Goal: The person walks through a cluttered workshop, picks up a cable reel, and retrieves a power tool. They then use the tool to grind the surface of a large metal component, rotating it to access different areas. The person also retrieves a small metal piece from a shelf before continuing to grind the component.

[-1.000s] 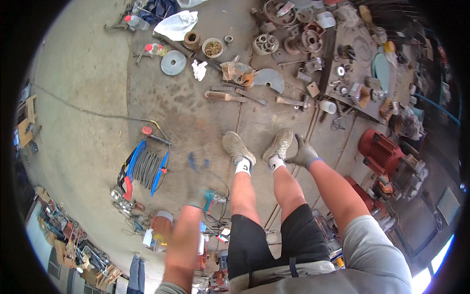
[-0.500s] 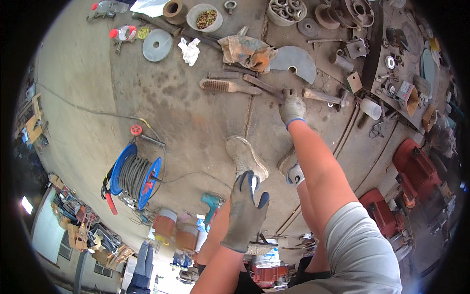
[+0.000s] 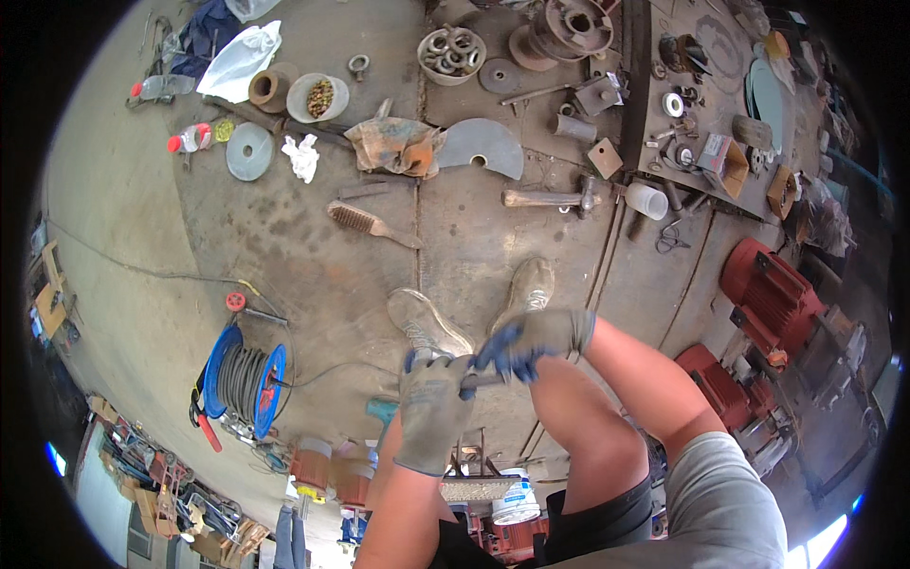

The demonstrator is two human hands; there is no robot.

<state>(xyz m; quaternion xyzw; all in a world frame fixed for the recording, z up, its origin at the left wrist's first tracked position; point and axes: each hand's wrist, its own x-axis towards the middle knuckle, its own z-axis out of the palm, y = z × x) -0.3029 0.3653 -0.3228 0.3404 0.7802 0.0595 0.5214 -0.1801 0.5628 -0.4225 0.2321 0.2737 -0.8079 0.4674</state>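
My gloved hands meet in front of my knees. My left hand [image 3: 434, 403], in a grey glove with dark blue fingertips, is closed with its fingers curled. My right hand [image 3: 540, 341] is closed beside it, its blue fingers smeared a little by motion. Between them shows a short grey piece of a hammer [image 3: 485, 380]; the gloves hide most of it. On the floor ahead lie a wire brush [image 3: 365, 221] with a wooden handle and another hammer [image 3: 550, 198]. A stained cloth [image 3: 393, 147] and a grey half-disc [image 3: 482, 152] lie beyond them.
A cable reel [image 3: 245, 381] with blue sides stands at the left, its cable running toward my feet. Red motors [image 3: 770, 284] stand at the right. A bowl of metal rings [image 3: 451, 54] and a bowl of small pieces [image 3: 318, 99] are at the far side. A workbench plate [image 3: 701, 114] holds parts.
My right hand has come back from the floor to my left hand. The wooden-handled hammer near the brush has left the floor. My left hand has gone from open to closed.
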